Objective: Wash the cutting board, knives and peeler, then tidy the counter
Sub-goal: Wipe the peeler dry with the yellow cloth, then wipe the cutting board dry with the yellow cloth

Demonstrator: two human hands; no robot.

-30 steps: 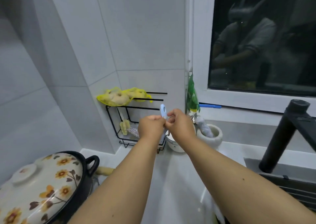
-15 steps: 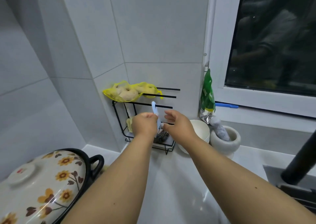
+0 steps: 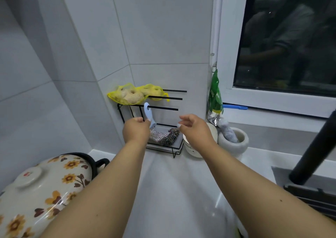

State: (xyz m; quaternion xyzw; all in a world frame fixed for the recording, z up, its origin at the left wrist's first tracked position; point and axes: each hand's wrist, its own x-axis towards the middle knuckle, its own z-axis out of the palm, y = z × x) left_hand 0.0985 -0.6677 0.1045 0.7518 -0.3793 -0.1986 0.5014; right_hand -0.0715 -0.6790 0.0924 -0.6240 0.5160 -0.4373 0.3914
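Right hand [image 3: 192, 128] has released, fingers loose; left hand [image 3: 137, 128] pinches upright peeler [image 3: 148, 114], its loop threaded onto the rack bar [image 3: 163, 108].

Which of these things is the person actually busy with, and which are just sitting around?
In use:
- blue peeler, its hole over a bar of the black wire rack
- left hand, gripping it
- right hand, free

Sitting around:
- flowered pot lid
- yellow net bag
- metal scourers
- stone mortar
- green packet
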